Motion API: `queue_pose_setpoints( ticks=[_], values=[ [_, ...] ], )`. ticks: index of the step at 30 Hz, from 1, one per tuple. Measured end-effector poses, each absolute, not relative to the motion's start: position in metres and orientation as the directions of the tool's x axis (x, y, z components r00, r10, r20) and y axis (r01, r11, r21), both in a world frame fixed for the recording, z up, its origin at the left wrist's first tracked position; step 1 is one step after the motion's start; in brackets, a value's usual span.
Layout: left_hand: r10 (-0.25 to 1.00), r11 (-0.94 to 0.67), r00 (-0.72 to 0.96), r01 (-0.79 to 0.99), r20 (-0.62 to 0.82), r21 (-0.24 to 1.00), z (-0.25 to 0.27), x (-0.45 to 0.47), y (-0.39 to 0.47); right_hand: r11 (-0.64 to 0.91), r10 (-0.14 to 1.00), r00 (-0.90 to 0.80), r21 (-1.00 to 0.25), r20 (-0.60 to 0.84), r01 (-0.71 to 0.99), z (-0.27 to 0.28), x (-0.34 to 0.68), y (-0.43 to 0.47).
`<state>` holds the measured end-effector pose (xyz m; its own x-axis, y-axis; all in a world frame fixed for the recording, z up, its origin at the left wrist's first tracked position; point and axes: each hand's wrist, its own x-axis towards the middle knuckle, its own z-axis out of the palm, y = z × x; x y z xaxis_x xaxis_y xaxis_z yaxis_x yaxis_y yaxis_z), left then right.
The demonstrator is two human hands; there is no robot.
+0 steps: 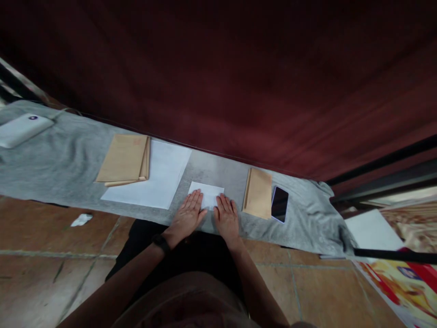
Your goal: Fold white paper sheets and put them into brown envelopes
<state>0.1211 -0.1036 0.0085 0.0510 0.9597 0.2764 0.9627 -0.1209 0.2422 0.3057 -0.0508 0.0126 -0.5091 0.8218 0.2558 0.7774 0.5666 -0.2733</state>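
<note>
A small white piece of paper (208, 191), which looks folded, lies on the grey cloth right in front of me. My left hand (189, 212) rests flat on its left side, fingers stretched out. On the paper's right side my right hand (227, 216) lies flat too, fingers extended. Larger white sheets (167, 173) lie to the left, partly covered by a stack of brown envelopes (124, 159). Right of my hands is a smaller pile of brown envelopes (258, 192).
A dark-screened phone (280, 203) lies beside the right envelopes. At the far left sits a white device (25, 129) with a cable. The grey cloth (75, 155) covers a narrow surface against a dark red panel (218, 91). A crumpled white scrap (81, 220) is on the tiled floor.
</note>
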Motion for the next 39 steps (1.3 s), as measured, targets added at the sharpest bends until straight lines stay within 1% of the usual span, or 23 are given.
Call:
queue_pose_setpoints(
  ticks=[6, 14, 19, 21, 26, 28, 31, 39],
  values=[
    [0.968, -0.017, -0.047, 0.968, 0.248, 0.249, 0.006, 0.107, -0.086, 0.550, 0.832, -0.491, -0.261, 0.259, 0.793, 0.011, 0.305, -0.050],
    [0.976, 0.045, -0.085, 0.980, 0.202, 0.195, 0.009, 0.097, -0.070, 0.557, 0.827, -0.500, -0.250, 0.256, 0.792, 0.013, 0.306, -0.051],
    [0.972, 0.097, -0.132, 0.979, 0.194, 0.182, 0.012, 0.107, -0.068, 0.552, 0.830, -0.497, -0.249, 0.254, 0.796, 0.014, 0.305, -0.050],
    [0.976, 0.080, -0.114, 0.979, 0.184, 0.186, 0.013, 0.115, -0.069, 0.550, 0.832, -0.494, -0.252, 0.254, 0.796, 0.014, 0.305, -0.050],
    [0.988, -0.076, 0.041, 0.969, 0.152, 0.234, 0.015, 0.133, -0.067, 0.546, 0.835, -0.494, -0.259, 0.242, 0.796, 0.017, 0.305, -0.051],
    [0.985, -0.111, 0.074, 0.962, 0.155, 0.248, 0.015, 0.136, -0.063, 0.543, 0.838, -0.493, -0.264, 0.234, 0.797, 0.017, 0.305, -0.051],
    [0.983, -0.107, 0.062, 0.959, 0.174, 0.264, 0.014, 0.135, -0.056, 0.538, 0.842, -0.490, -0.274, 0.228, 0.797, 0.017, 0.304, -0.051],
    [0.980, -0.025, -0.027, 0.966, 0.199, 0.256, 0.009, 0.118, -0.051, 0.536, 0.843, -0.486, -0.285, 0.231, 0.794, 0.017, 0.304, -0.050]
  ],
)
